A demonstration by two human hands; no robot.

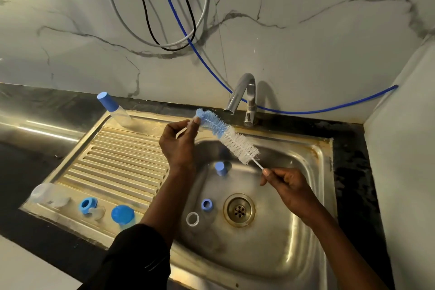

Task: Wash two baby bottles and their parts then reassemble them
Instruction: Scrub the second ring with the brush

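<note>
Right hand [290, 186] pinches bottle brush [228, 135] wire; left hand [180, 141] pinches clear part [202, 128] against blue bristles.

- Dim, warm light is coming from the upper left, leaving the marble wall [306, 30] grey and the dark tabletop [23, 167] sinking toward black.
- The faucet [242, 92] and hanging cables [174, 49] are throwing soft shadows rightward onto the wall.
- Glare is streaking the steel drainboard [117, 153] and glinting in the sink [294, 254].
- The wide lens is bowing straight lines at the frame edges.
</note>
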